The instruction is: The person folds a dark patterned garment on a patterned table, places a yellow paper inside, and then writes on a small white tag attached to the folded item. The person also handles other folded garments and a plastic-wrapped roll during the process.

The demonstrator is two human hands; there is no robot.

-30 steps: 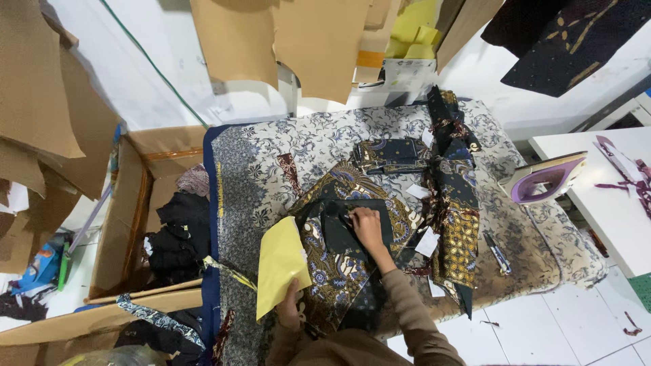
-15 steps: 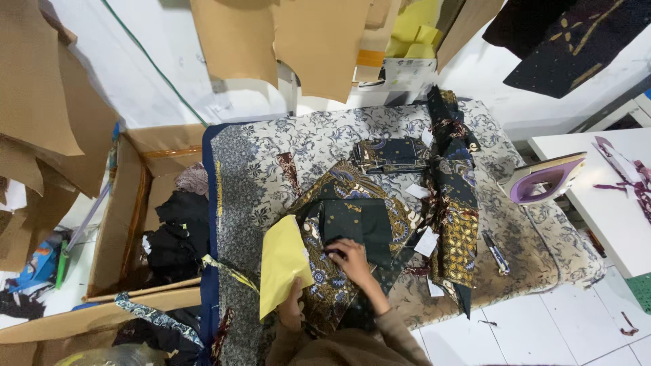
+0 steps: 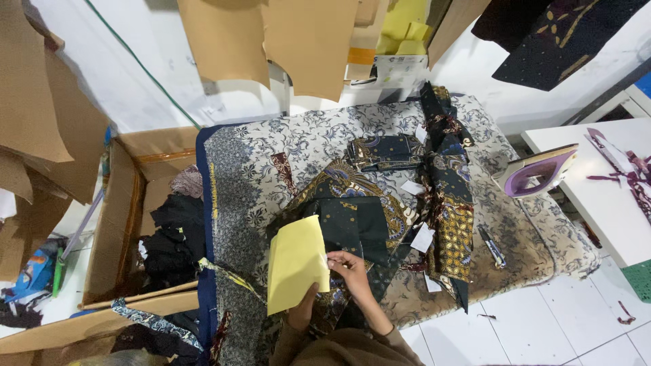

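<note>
Holding a yellow card, both hands; cardboard box contains dark fabric scraps.

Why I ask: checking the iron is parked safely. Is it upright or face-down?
Upright: the purple iron stands on its heel, soleplate off the patterned cloth-covered table.

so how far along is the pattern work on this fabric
Looks done: folded dark batik pieces with white paper tags lie stacked along the padded table's right side. In hand: the left hand holds a yellow paper pattern while the right hand touches its edge over the dark green fabric piece. Left: that piece shows no tag yet.
</note>
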